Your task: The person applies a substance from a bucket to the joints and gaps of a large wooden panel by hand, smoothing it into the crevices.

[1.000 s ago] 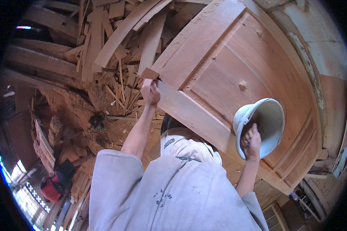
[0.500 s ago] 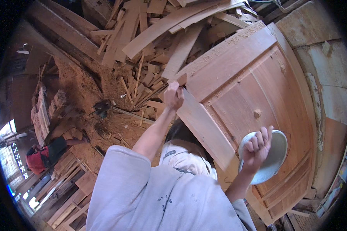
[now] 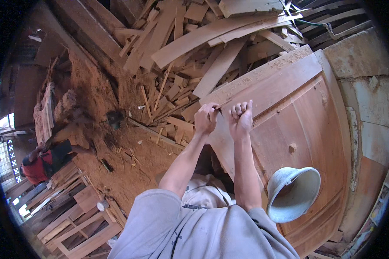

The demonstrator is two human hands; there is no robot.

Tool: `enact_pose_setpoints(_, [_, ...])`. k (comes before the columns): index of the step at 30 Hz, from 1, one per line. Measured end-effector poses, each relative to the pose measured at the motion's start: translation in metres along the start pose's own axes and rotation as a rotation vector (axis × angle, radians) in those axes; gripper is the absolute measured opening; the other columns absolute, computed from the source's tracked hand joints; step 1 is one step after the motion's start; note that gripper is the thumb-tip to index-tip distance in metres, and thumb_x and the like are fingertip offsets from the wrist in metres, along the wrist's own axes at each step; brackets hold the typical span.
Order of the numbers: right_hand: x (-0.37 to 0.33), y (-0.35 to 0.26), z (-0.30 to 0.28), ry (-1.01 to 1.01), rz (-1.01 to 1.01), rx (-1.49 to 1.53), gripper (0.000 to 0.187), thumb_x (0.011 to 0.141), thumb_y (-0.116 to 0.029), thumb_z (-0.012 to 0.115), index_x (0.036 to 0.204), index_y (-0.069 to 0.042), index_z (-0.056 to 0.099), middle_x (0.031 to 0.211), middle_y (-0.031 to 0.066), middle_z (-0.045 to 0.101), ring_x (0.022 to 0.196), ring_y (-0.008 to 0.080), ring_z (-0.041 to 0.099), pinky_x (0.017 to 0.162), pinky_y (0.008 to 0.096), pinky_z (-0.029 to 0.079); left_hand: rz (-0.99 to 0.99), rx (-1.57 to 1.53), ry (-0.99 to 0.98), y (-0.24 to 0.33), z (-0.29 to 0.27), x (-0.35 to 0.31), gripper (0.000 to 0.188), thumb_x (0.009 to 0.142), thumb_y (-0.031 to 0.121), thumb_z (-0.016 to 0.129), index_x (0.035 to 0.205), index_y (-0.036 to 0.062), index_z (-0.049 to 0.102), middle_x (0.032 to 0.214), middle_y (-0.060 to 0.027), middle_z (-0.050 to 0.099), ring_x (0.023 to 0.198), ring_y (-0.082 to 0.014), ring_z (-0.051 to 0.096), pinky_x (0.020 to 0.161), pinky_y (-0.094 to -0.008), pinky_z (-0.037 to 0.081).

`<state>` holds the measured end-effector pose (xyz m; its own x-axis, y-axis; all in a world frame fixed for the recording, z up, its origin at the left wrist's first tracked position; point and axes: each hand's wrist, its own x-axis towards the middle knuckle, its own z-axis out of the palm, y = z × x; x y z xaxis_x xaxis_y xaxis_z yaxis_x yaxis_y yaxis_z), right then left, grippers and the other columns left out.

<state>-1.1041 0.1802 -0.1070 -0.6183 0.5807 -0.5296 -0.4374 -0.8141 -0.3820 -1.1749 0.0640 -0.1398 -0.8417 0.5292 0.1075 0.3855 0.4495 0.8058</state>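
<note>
My left hand (image 3: pixel 206 118) is closed on a thin flat brown piece (image 3: pixel 223 104), which sticks out past its fingers over the upper left corner of a panelled wooden door (image 3: pixel 277 123). Just right of the piece, my right hand (image 3: pixel 240 117) is closed with curled fingers. What it holds, if anything, is hidden. Both hands are over the door's edge rail. A whitish bucket (image 3: pixel 307 196) lies tilted on the door near my right forearm, its mouth turned toward the left. A small light brown lump (image 3: pixel 292 148) sits on the middle panel.
Offcuts and curved boards (image 3: pixel 190 41) are heaped beyond the door. Sawdust (image 3: pixel 129 172) covers the floor at left. Wooden frames (image 3: pixel 84 233) are stacked at lower left, near a person in red (image 3: pixel 34 166). Pale boards (image 3: pixel 367 97) lie along the right side.
My right hand has moved from the bucket up and left to beside my left hand and has curled its fingers. The bucket's tilt has changed. The view has shifted slightly.
</note>
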Motion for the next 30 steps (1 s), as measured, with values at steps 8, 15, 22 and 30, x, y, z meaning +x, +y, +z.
enact_pose_setpoints(8, [0.019,0.02,-0.005,-0.01,-0.08,-0.097,0.044,0.106,-0.039,0.036,0.071,-0.014,0.04,0.063,0.001,0.039,0.059,0.0165,0.039,0.059,0.033,0.038,-0.022,-0.019,0.004,0.002,-0.002,0.001,0.036,0.094,0.028,0.037,0.095,0.0083,0.068,0.088,-0.0194,0.066,0.086,-0.0399,0.063,0.076,-0.0486,0.05])
enact_pose_setpoints(15, [0.018,0.038,-0.011,0.024,-0.167,-0.215,0.045,0.106,-0.037,0.038,0.068,-0.013,0.04,0.063,0.0016,0.039,0.061,0.0166,0.041,0.061,0.0325,0.039,0.001,0.007,0.008,-0.001,-0.001,0.0,0.035,0.093,0.027,0.038,0.097,0.0087,0.067,0.089,-0.0193,0.066,0.086,-0.0402,0.063,0.075,-0.048,0.051])
enact_pose_setpoints(22, [0.016,0.049,-0.005,0.104,-0.248,-0.262,0.045,0.106,-0.033,0.039,0.067,-0.01,0.041,0.061,0.002,0.04,0.058,0.0152,0.042,0.059,0.0314,0.039,0.06,-0.003,0.021,-0.004,0.001,-0.001,0.033,0.092,0.025,0.038,0.098,0.0079,0.066,0.088,-0.0195,0.066,0.085,-0.0407,0.063,0.075,-0.0482,0.05])
enact_pose_setpoints(30, [0.009,0.054,-0.004,0.078,-0.347,-0.255,0.047,0.106,-0.029,0.036,0.065,-0.007,0.045,0.059,0.0029,0.044,0.059,0.016,0.046,0.06,0.0315,0.04,-0.001,0.033,-0.037,-0.008,0.0,-0.001,0.033,0.092,0.026,0.039,0.098,0.0072,0.066,0.09,-0.0197,0.066,0.086,-0.0408,0.063,0.075,-0.0485,0.05])
